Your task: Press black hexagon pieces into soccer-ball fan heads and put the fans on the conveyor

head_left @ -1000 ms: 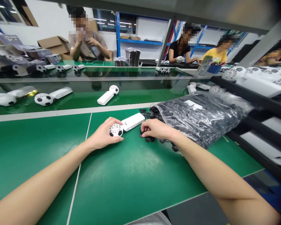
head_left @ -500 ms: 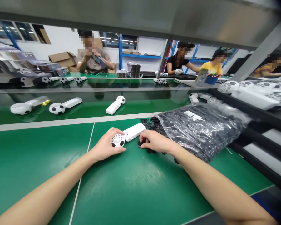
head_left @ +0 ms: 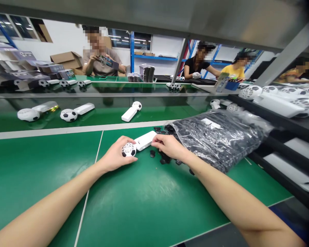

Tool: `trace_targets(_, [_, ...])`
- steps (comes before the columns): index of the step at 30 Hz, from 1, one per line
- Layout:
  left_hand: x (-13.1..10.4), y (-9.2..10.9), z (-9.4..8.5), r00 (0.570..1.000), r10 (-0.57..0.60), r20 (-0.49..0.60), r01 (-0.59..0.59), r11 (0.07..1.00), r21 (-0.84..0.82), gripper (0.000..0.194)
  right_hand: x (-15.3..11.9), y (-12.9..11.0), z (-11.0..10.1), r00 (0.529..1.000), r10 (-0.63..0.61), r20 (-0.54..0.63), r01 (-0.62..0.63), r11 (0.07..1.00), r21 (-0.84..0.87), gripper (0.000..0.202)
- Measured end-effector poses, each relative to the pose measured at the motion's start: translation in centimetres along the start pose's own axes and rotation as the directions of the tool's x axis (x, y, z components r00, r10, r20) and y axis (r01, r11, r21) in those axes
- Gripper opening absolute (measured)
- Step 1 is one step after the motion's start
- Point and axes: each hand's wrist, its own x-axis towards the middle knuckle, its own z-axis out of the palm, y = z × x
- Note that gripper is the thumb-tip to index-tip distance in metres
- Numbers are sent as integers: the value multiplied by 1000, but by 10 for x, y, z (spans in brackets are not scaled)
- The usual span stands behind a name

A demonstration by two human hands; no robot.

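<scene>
Left hand point(head_left: 115, 154) curls round football-patterned head point(head_left: 129, 150) near tabletop's point(head_left: 134, 202) far edge, probably anti-roll. Right hand point(head_left: 168, 145): fingertips pinched at white handle point(head_left: 145, 140), contents can't tell.

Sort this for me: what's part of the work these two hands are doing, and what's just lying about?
In the work:
- left hand, around the football-patterned ball
- right hand, by the white handle
- loose black pieces
- clear bag of black pieces

Apparently just about:
- open cardboard box
- blue bin
- stacked cartons
</scene>
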Motion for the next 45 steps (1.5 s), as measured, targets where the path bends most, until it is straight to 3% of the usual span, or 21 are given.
trace_targets(4, [1, -3, -3, 1000, 28, 15, -28, 1000, -7, 43, 0, -1, 4, 996, -51, 68, 44, 994, 97, 10])
trace_targets(9, [0, -8, -12, 987, 52, 151, -46, 998, -43, 52, -1, -6, 10, 955, -297, 2, 297, 952, -75, 9])
trace_targets(19, [-4, -8, -12, 993, 81, 90, -75, 995, -67, 52, -3, -7, 24, 963, -267, 45, 268, 963, -19, 18])
trace_targets(25, [21, -35, -24, 994, -4, -107, 1, 1000, -28, 55, -5, -9, 37, 982, -189, 1, 188, 978, 90, 15])
trace_targets(32, [98, -70, -42, 933, -74, -352, 106, 992, 73, 54, 1, -5, 41, 978, -206, 23, 203, 974, 103, 22])
trace_targets(37, [141, -96, -51, 899, -127, -418, 204, 968, 146, 58, 0, -4, 41, 992, -124, 23, 120, 984, 128, 18])
trace_targets(41, [148, -118, -71, 860, -165, -483, 295, 933, 206, 52, 0, -1, 43, 993, -120, 10, 119, 989, 91, 16])
trace_targets(45, [133, -144, -121, 769, -193, -609, 442, 849, 290, 45, 3, -1, 42, 988, -151, 22, 149, 985, 83, 17])
